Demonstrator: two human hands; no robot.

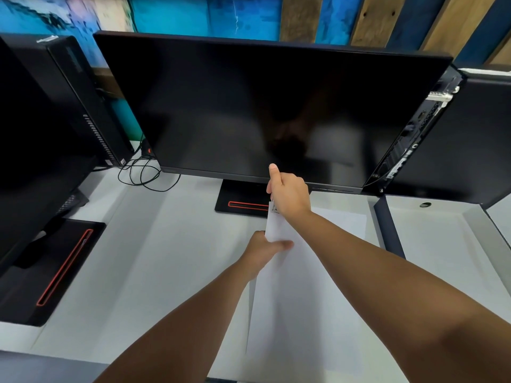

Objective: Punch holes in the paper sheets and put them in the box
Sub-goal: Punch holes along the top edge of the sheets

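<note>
Head view shows the right hand [289,193] closed around a small silvery metal punch [273,207], thumb pointing up, clamped on the top edge of a white paper sheet [279,228]. The left hand [265,251] pinches the same sheet lower down, thumb across its face, so the sheet stands on edge above the pale grey worktop [154,244]. More white paper [345,219] lies flat on the worktop just right of the hands. Both forearms reach forward from the near edge. Behind the hands stands a large black monitor [262,106] on a black base with a red slot [243,204]. Bare worktop lies left of the hands. No box is visible.
</note>
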